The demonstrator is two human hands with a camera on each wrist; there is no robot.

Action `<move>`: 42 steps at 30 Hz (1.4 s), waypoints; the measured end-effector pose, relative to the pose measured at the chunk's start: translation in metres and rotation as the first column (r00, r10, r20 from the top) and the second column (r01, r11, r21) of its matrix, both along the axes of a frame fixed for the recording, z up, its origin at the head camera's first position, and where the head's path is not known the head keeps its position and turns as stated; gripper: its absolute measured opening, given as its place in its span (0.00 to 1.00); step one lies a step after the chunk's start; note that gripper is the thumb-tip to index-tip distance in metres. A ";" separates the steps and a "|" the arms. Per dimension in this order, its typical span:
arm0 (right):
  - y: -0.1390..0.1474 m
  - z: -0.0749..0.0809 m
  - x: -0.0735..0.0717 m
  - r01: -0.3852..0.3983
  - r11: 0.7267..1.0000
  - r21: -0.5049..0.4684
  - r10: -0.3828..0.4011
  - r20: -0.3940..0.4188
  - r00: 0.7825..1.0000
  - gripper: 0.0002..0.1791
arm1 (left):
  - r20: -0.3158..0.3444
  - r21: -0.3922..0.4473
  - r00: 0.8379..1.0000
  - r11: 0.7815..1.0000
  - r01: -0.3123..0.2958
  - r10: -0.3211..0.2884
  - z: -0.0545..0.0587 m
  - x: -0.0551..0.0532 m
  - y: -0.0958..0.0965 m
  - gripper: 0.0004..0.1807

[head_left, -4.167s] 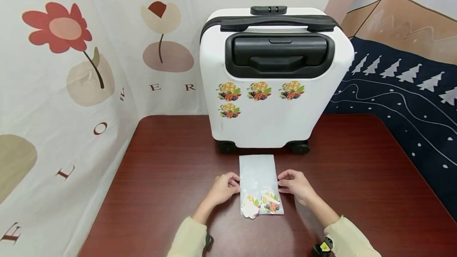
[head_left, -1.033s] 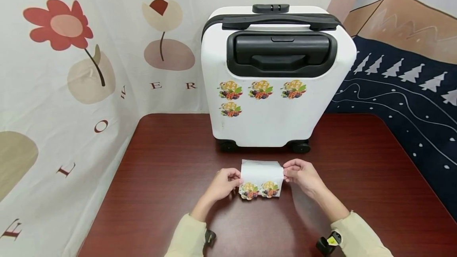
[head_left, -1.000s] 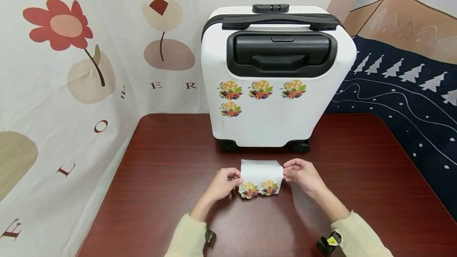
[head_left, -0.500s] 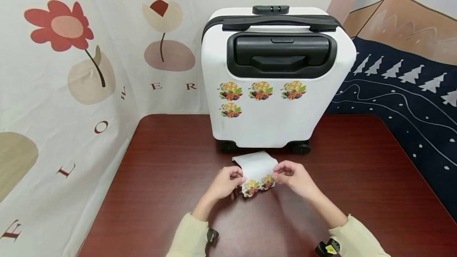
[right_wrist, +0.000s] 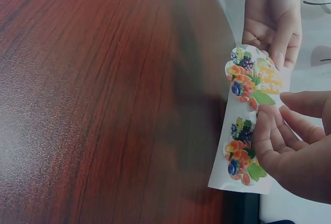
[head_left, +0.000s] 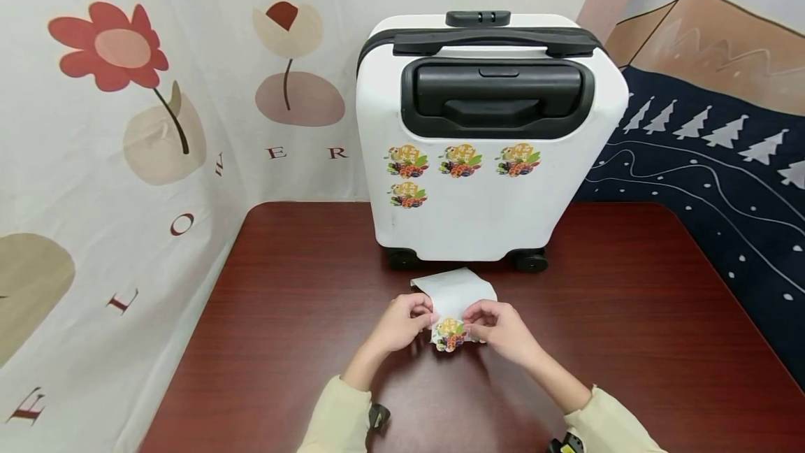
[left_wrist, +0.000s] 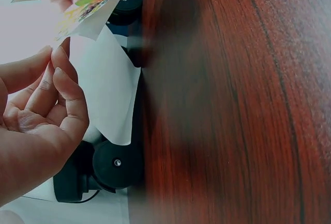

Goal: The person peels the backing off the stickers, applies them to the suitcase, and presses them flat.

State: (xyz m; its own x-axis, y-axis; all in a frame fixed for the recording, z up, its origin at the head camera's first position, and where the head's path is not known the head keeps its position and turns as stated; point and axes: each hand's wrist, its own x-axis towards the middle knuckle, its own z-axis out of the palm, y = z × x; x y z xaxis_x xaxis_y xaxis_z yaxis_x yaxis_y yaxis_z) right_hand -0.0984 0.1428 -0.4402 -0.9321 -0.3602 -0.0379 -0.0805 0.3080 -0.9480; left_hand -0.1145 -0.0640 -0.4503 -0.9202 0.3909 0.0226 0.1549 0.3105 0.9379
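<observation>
A white sticker sheet point(head_left: 454, 290) bends over the table in front of the suitcase, its near edge raised. My left hand point(head_left: 402, 324) pinches the left side of this sheet between thumb and fingers. On the near edge sits a fruit sticker point(head_left: 449, 334) with a yellow top and a green leaf. My right hand point(head_left: 501, 332) pinches at the right edge of that sticker, thumb and fingertips by the leaf. A second fruit sticker point(right_wrist: 239, 151) lies on the sheet beneath the right fingers in the right wrist view, mostly hidden in the head view.
A white suitcase point(head_left: 484, 222) with black handles stands upright on the brown table point(head_left: 302, 278) behind the sheet. Several matching stickers point(head_left: 460, 161) are on its front, three above and one below at left. Printed cloth point(head_left: 189, 54) hangs behind.
The sheet, flat earlier, has been bent over and turned slightly. My right hand has moved left from the sheet's right side to the first sticker's edge. My left hand stays at the left side.
</observation>
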 end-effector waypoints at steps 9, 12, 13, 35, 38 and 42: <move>-0.004 -0.001 0.001 -0.007 0.999 0.036 0.009 -0.047 0.999 0.03 | 0.009 0.014 1.000 1.000 0.016 -0.016 -0.001 0.001 0.001 0.04; -0.005 -0.001 0.002 -0.014 0.999 0.042 0.017 -0.051 0.999 0.03 | 0.027 0.048 0.999 0.999 0.022 -0.023 -0.003 0.001 0.002 0.04; -0.004 -0.001 0.002 -0.017 0.999 0.043 0.019 -0.050 0.999 0.03 | 0.038 0.062 0.999 0.998 0.023 -0.025 -0.003 0.001 0.002 0.04; 0.015 0.004 -0.010 -0.027 1.000 -0.013 0.027 0.022 0.999 0.02 | 0.237 -0.024 0.971 1.000 -0.013 0.018 -0.020 0.009 -0.014 0.06; 0.016 0.004 -0.011 -0.027 0.999 -0.018 0.027 0.030 0.999 0.02 | 0.295 -0.039 0.954 0.999 -0.031 0.042 -0.024 0.010 -0.016 0.05; 0.017 0.004 -0.011 -0.023 1.000 -0.002 0.024 0.031 0.999 0.02 | 0.320 -0.105 0.943 0.993 -0.061 0.092 -0.023 0.012 -0.017 0.03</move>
State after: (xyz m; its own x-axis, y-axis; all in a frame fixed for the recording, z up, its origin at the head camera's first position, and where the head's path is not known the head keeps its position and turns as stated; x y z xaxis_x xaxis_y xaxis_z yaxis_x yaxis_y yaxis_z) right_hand -0.1095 0.1596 -0.4362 -0.9218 -0.3821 -0.0659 -0.0585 0.3050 -0.9506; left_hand -0.1026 -0.0815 -0.4734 -0.8990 0.3049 -0.3145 -0.1801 0.3971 0.8999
